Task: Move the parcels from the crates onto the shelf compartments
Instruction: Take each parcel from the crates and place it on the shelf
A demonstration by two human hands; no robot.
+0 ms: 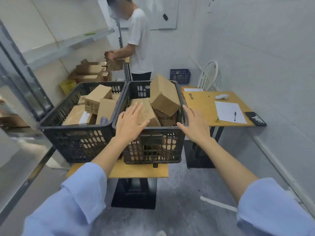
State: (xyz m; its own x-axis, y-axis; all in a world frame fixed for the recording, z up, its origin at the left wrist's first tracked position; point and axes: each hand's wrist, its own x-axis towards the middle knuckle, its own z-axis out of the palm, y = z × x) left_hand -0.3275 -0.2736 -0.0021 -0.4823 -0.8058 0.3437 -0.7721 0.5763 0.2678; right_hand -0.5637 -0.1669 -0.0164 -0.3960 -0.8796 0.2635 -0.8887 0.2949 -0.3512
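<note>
Head view, looking down past two forearms in rolled-up pale blue sleeves. Two black slatted crates sit side by side on a small wooden table (141,171).

The right crate (153,150) holds several cardboard boxes. The left hand (130,124) reaches in over its near rim, palm down, fingers straight and spread apart. A parcel (148,111) lies tilted at the near left of this crate. It sits directly beneath the fingers, whose tips cover its left top edge, while the thumb points right along its near end. Whether the palm actually presses on the cardboard cannot be told.

The right hand (194,124) is over the crate's right rim, palm facing left, fingers straight and close together, thumb stretched toward the crate. It holds nothing, and the parcel lies to its left, apart from it. A tall parcel (164,94) leans on end at the back of the crate, between the two hands and beyond them.

The left crate (76,140) holds more parcels (98,97), stacked unevenly.

A metal shelf (68,46) runs along the left wall. Beside it stands a person (139,41) in a white T-shirt, handling a box (115,64).

To the right, a second table (201,106) carries a paper (230,112), a pen (235,116) and a phone (255,118). Behind it stand a white chair (208,75) and a blue crate (180,76).
</note>
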